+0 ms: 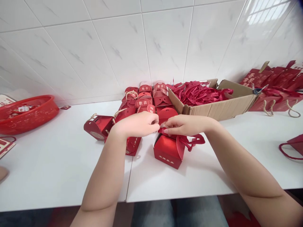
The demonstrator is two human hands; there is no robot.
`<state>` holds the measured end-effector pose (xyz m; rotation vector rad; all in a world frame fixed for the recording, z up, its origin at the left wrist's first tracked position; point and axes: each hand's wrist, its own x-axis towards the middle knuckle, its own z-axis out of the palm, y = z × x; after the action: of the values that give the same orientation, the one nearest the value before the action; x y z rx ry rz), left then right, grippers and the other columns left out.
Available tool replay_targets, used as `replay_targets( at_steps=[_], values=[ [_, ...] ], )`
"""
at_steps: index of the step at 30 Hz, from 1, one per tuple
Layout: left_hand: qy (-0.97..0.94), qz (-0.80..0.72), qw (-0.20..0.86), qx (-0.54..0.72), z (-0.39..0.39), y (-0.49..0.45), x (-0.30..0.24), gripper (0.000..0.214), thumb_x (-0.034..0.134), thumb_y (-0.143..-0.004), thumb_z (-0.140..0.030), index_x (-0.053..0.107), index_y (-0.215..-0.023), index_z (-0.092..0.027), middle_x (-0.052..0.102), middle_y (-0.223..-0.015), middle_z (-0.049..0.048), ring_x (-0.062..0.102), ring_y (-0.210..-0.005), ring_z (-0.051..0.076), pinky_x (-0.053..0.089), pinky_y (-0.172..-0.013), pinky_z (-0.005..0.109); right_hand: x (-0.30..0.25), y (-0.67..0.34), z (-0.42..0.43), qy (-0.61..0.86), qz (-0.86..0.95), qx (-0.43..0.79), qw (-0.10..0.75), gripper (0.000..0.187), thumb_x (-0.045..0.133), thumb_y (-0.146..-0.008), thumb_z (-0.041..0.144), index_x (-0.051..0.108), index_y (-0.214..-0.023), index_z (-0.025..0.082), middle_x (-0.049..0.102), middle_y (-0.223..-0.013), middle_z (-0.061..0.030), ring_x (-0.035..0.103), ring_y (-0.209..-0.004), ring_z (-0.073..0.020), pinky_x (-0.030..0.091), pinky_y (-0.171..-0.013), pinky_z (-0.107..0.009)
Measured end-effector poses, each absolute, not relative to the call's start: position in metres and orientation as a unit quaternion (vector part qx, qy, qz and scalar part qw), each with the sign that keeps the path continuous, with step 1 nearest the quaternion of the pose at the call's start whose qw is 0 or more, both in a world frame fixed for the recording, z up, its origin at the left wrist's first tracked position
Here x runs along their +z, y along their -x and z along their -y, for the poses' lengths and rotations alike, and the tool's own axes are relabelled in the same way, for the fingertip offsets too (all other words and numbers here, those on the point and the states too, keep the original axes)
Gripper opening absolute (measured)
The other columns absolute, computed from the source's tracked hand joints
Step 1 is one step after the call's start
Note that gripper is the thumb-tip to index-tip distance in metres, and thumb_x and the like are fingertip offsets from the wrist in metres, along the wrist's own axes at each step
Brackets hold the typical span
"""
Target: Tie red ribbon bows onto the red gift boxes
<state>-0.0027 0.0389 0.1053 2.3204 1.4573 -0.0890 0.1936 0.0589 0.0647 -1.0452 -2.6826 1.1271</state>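
A small red gift box with pale lettering on its side stands on the white table in front of me. Red ribbon lies across its top and trails off to the right. My right hand is above the box, its thumb and fingers pinched on the ribbon. From the left, my left hand meets it over the box's back corner, fingers curled closed at the ribbon; their tips are partly hidden. Beneath my left wrist sits another red box, and further left a red box with a round label.
Several red boxes are packed against the tiled wall. Beside them, a cardboard box holds loose red ribbons. Red gift bags stand at the right, a red plastic basket at the left. Someone's fingertip shows at the left edge.
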Motion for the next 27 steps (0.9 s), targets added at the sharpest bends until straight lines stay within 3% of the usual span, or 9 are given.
replay_targets(
  at_steps=[4,8,11,13,15,19,22,27],
  values=[
    [-0.811,-0.528,0.23,0.101,-0.039,0.014,0.113,0.016,0.044,-0.081,-0.029,0.043,-0.067,-0.02,0.044,-0.064,-0.0018,0.04,-0.056,0.012,0.034,-0.052,0.026,0.081,-0.208,-0.047,0.422,0.845,0.304,0.122,0.033,0.046,-0.09,0.049,0.055,-0.08,0.019,0.054,-0.077,-0.0017,0.047,-0.066,-0.014,0.034,-0.059,-0.027],
    [-0.741,-0.5,0.289,0.343,-0.04,0.032,0.122,0.012,0.047,-0.081,-0.024,0.051,-0.07,-0.019,0.051,-0.07,-0.0012,0.052,-0.067,0.012,0.04,-0.062,0.025,0.098,-0.232,-0.001,0.46,0.805,0.248,0.279,0.023,0.056,-0.086,0.045,0.06,-0.085,0.022,0.054,-0.074,-0.0021,0.046,-0.063,-0.0144,0.032,-0.056,-0.028],
    [-0.629,-0.465,0.312,0.539,-0.042,0.046,0.127,0.01,0.051,-0.074,-0.016,0.051,-0.064,-0.018,0.051,-0.065,-0.0001,0.055,-0.064,0.013,0.036,-0.054,0.025,0.079,-0.245,0.047,0.422,0.757,0.393,0.308,0.024,0.058,-0.086,0.047,0.063,-0.081,0.023,0.053,-0.068,-0.0025,0.045,-0.061,-0.0147,0.033,-0.055,-0.028],
    [-0.578,-0.431,0.317,0.617,-0.042,0.053,0.13,0.01,0.051,-0.071,-0.013,0.05,-0.063,-0.019,0.055,-0.067,0.0014,0.054,-0.059,0.013,0.031,-0.048,0.026,0.047,-0.246,0.071,0.397,0.7,0.535,0.258,0.032,0.058,-0.084,0.052,0.063,-0.075,0.022,0.051,-0.067,-0.003,0.043,-0.06,-0.0144,0.032,-0.054,-0.028],
    [-0.561,-0.402,0.331,0.643,-0.039,0.059,0.133,0.011,0.049,-0.072,-0.013,0.049,-0.063,-0.019,0.064,-0.075,0.0035,0.052,-0.056,0.013,0.031,-0.048,0.027,0.007,-0.242,0.086,0.438,0.59,0.627,0.258,0.034,0.059,-0.083,0.054,0.062,-0.077,0.02,0.045,-0.063,-0.0001,0.036,-0.055,-0.0114,0.027,-0.051,-0.026],
    [-0.557,-0.353,0.362,0.659,-0.032,0.065,0.137,0.019,0.043,-0.077,-0.013,0.048,-0.059,-0.018,0.073,-0.079,0.0061,0.049,-0.047,0.013,0.035,-0.05,0.03,-0.046,-0.23,0.089,0.46,0.403,0.678,0.408,0.031,0.065,-0.082,0.047,0.063,-0.097,0.02,0.04,-0.065,0.0037,0.027,-0.052,-0.007,0.02,-0.049,-0.023],
    [-0.553,-0.33,0.382,0.663,-0.028,0.066,0.139,0.025,0.043,-0.079,-0.011,0.054,-0.057,-0.017,0.073,-0.072,0.0062,0.05,-0.045,0.014,0.036,-0.048,0.03,-0.048,-0.221,0.084,0.412,0.292,0.699,0.506,0.033,0.068,-0.081,0.042,0.061,-0.106,0.023,0.043,-0.067,0.0039,0.027,-0.05,-0.0055,0.022,-0.045,-0.019],
    [-0.577,-0.287,0.401,0.651,-0.021,0.067,0.138,0.019,0.051,-0.076,-0.008,0.065,-0.065,-0.015,0.071,-0.067,0.0045,0.057,-0.05,0.014,0.041,-0.047,0.027,-0.035,-0.209,0.073,0.319,0.189,0.744,0.556,0.033,0.07,-0.08,0.041,0.059,-0.105,0.023,0.034,-0.063,0.0067,0.024,-0.046,-0.0048,0.025,-0.039,-0.015]
  ],
)
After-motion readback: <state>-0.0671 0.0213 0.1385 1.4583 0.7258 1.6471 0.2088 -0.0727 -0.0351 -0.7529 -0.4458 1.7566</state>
